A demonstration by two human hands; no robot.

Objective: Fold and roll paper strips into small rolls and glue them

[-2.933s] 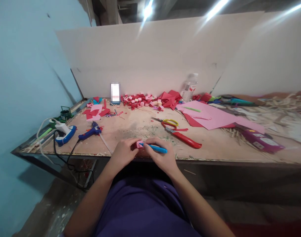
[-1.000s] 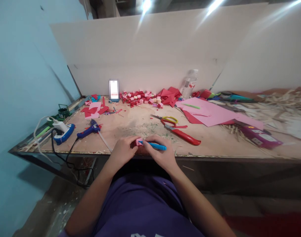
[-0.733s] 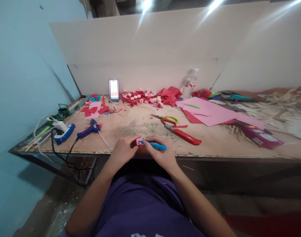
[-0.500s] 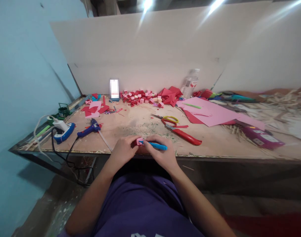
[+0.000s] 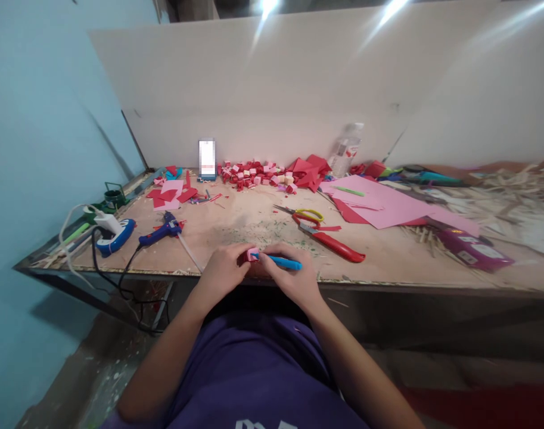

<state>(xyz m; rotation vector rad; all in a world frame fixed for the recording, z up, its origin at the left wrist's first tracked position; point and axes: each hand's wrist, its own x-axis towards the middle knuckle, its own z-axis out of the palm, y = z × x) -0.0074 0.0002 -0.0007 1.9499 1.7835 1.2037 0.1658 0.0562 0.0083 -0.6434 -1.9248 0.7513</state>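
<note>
My left hand (image 5: 224,271) is closed on a small red and pink cube (image 5: 252,255) at the table's front edge. In my right hand (image 5: 292,275) is a blue pen-like tool (image 5: 286,262), its tip at the cube's pink face. Beyond my hands lie scissors (image 5: 305,217) with yellow and red handles and a red-handled knife (image 5: 336,245). Many more red and pink cubes (image 5: 254,175) are heaped at the back, beside folded red paper (image 5: 311,171).
At the left are a blue glue gun (image 5: 161,231), a blue power strip (image 5: 116,238) and cables. A lit phone (image 5: 207,158) and a plastic bottle (image 5: 347,149) stand at the back. Pink sheets (image 5: 383,202) and a purple packet (image 5: 475,250) lie right.
The cube looks slightly turned in my left hand, showing more of its red side. Otherwise my hands have hardly moved, and the view has shifted a little.
</note>
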